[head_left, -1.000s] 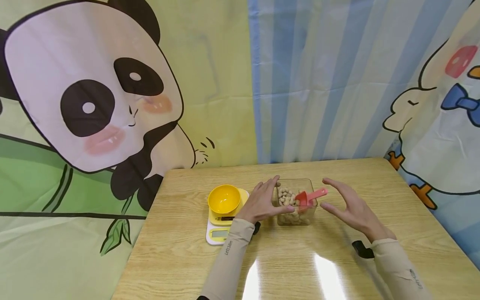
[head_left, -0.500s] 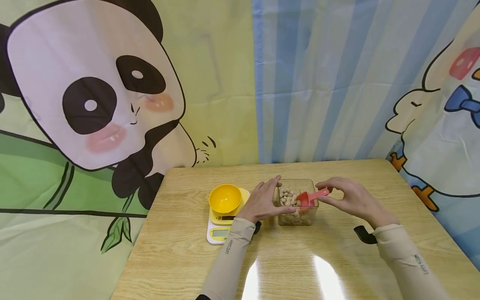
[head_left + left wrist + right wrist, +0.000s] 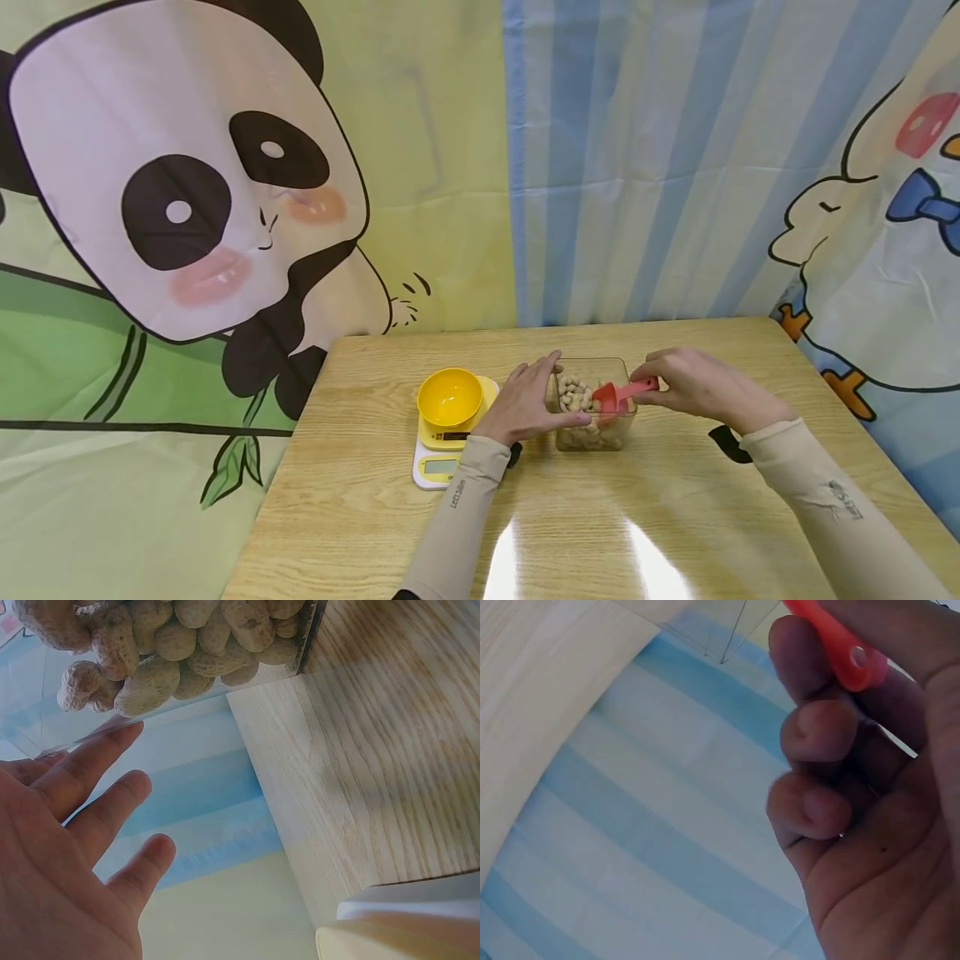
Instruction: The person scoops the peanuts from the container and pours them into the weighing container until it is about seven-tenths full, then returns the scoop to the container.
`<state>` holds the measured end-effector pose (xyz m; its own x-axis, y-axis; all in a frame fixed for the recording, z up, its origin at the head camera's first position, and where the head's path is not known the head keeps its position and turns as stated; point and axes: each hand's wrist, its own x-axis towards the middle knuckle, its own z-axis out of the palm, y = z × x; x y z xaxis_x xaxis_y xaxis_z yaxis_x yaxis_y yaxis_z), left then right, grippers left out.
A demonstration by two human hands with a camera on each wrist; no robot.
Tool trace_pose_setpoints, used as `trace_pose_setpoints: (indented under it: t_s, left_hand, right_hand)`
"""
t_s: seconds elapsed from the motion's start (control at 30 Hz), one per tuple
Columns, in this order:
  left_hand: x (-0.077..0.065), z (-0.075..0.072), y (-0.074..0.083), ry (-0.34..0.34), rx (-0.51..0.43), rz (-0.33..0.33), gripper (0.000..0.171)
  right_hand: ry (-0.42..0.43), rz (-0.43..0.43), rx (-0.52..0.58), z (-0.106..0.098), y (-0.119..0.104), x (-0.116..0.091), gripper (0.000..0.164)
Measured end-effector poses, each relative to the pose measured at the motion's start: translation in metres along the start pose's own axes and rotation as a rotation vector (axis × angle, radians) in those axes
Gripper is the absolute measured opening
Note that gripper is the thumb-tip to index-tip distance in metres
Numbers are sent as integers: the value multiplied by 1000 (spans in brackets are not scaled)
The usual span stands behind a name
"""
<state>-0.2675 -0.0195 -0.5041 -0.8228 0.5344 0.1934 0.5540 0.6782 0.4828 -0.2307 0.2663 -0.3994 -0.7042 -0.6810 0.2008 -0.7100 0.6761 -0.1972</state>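
The red scoop (image 3: 609, 395) is pinched near its holed handle end between the thumb and fingers of the right hand (image 3: 697, 385), with that grip closed and the remaining fingers curled in; its cup lies against the peanuts (image 3: 573, 392) at the 3 o'clock side of the clear container (image 3: 592, 367), and the handle is angled out over the rim toward 2 o'clock; the container is touched at 9 o'clock by the left hand (image 3: 521, 407), whose fingers are spread and nearly straight, with nothing clasped.

For a clean scoop, the handle is probably best gripped nearer the cup; the cup should be pushed under the peanuts and levelled before being raised, with light counter-pressure given at 9 o'clock.

The yellow bowl (image 3: 448, 404) is set on the 12 o'clock end of the scale (image 3: 429, 436), at 9 o'clock from the container; the scale's markings cannot be read; "Let's Slim" is printed on the left sleeve (image 3: 459, 492), and similar lettering is borne by the right sleeve (image 3: 825, 525).
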Motion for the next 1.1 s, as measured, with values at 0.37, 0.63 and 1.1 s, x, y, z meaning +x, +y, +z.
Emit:
trace_pose_setpoints:
  t_s: [0.37,0.63,1.1]
  left_hand:
    - [-1,0,-1,-5,12,-13,119]
    - [-1,-1,0,11,-16,-6,116]
    - [0,2,0,19,-39,1,115]
  right_hand:
    - [51,-39,145,9,17,1,10]
    - [54,-46,226,12,27,4,12]
    - [140,76,366,36,44,-11,17]
